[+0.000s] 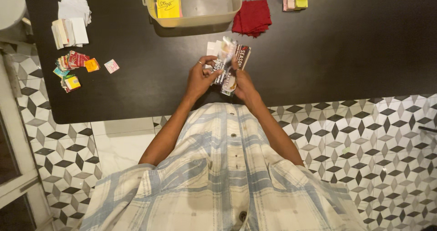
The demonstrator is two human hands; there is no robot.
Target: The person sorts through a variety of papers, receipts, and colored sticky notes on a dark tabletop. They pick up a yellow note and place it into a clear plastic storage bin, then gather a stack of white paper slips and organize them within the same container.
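Dark tabletop [341, 49] is seen over a patterned tile floor. At its centre, a stack of sachets [229, 62] is pinched between the left hand [199, 80] and the right hand [243, 83]; at twelve o'clock a plastic tub [193, 19] is set.

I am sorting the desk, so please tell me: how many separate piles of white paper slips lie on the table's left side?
2: an upper pile and a lower pile beneath it.
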